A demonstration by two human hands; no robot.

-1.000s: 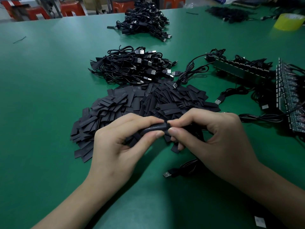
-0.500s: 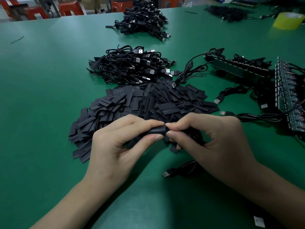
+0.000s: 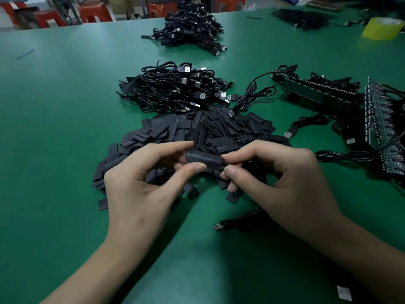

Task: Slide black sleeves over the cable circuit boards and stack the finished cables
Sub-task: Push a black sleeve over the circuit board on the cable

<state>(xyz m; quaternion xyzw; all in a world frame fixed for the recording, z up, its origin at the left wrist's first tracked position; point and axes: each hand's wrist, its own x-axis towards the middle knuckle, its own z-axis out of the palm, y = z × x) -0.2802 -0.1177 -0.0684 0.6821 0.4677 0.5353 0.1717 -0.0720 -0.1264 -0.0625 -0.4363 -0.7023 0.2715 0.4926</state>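
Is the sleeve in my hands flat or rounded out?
Rounded out: the held sleeve looks tubular, unlike the flat sleeves piled behind it.

Green table, sleeve pile, cable heaps, circuit boards

On the table, a pile of sleeves lies in the middle. A heap of cables lies just behind it, and a second heap farther back. Circuit board panels lie to the right, with a tape roll behind them. The left hand and right hand hold one sleeve over the pile's near edge. A USB plug lies in front.
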